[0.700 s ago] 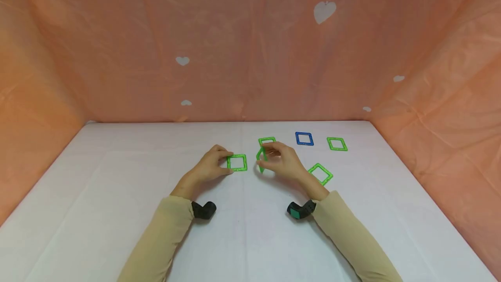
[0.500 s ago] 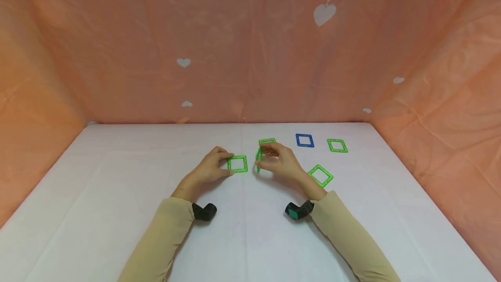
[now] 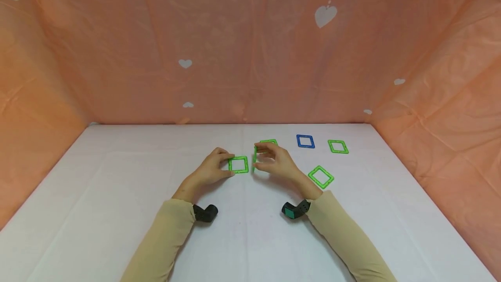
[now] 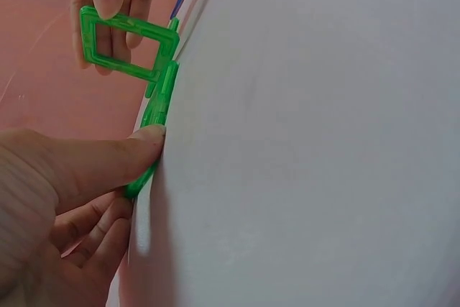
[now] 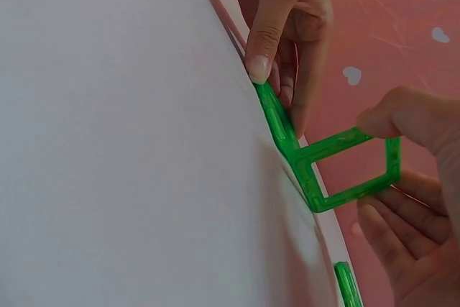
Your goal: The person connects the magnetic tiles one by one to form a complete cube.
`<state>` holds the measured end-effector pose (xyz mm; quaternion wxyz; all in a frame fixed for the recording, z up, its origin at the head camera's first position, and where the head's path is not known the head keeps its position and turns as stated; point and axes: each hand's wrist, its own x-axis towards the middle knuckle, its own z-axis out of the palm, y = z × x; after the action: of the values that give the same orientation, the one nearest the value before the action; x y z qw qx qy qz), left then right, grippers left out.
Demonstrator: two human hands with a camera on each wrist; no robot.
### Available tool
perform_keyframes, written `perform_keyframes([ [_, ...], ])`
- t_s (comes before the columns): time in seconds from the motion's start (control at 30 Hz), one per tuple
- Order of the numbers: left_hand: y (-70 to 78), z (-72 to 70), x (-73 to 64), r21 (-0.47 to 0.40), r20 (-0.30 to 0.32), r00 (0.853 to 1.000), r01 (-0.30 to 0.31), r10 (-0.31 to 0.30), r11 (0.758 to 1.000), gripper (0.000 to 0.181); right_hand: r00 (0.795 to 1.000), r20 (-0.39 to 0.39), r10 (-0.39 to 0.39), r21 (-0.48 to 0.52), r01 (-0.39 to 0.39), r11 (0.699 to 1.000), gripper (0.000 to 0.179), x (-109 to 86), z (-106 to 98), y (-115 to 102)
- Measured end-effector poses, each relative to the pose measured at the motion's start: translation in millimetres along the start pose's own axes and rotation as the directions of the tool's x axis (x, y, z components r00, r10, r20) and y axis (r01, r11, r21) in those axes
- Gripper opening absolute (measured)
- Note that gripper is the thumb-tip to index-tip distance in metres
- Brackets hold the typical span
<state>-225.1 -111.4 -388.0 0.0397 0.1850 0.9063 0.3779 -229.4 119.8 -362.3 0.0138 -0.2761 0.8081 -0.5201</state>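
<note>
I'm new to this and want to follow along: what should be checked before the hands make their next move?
1. Left hand grips the flat green square frame: ok, thumb and fingers on it.
2. Right hand pinches the upright green square frame: ok.
3. The two held frames meet: not ok; the head view shows a slim gap.
4. The upright frame's lower edge rests on the table: cannot tell.
5. The blue square frame is clear of both hands: ok, it lies farther back.
</note>
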Motion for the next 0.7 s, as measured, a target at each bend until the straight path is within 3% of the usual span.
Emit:
perform_keyframes([
  [0.47, 0.4, 0.0, 0.2, -0.02, 0.004, 1.0, 0.017, -0.017, 1.0, 0.051, 0.999, 0.038, -0.009, 0.016, 0.009, 1.0, 0.057, 2.2, 3.7, -5.6],
  [0.7, 0.7, 0.2, 0.1, -0.017, 0.005, 1.0, 0.016, -0.016, 1.0, 0.051, 0.998, 0.042, -0.044, 0.035, 0.042, 0.998, 0.059, 11.3, 6.9, 27.4],
])
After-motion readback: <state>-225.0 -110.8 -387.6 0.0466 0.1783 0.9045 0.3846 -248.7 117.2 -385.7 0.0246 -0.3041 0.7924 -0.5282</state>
